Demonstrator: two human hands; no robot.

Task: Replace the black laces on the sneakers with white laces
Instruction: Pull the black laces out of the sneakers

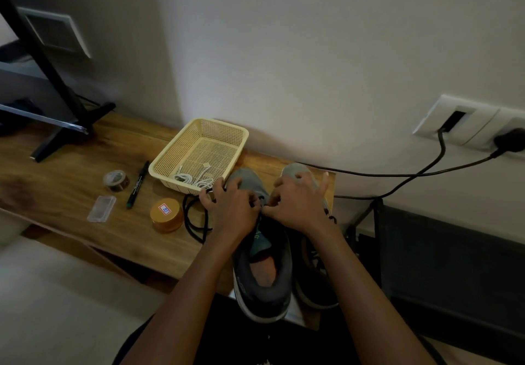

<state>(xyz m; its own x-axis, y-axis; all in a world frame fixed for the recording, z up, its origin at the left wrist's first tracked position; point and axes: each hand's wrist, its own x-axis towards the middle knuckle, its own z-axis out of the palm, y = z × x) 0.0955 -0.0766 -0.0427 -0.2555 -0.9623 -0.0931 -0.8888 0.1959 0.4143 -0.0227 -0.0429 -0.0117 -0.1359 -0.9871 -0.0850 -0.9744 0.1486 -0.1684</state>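
Two grey sneakers stand side by side on the wooden table, toes toward the wall. My left hand (231, 208) and my right hand (298, 204) meet over the eyelets of the left sneaker (264, 265), fingers curled and pinching its black lace (193, 222), which trails in loose loops onto the table to the left. The right sneaker (312, 279) lies partly under my right forearm, still with dark laces. White laces (196, 178) lie coiled in the cream plastic basket (176, 151) just behind my left hand.
Left of the shoes sit a round gold tin (166, 214), a black marker (137, 184), a tape roll (116, 180) and a small clear box (101, 208). A monitor stand (65, 126) is at far left. Black cables (412, 173) run from wall sockets at right.
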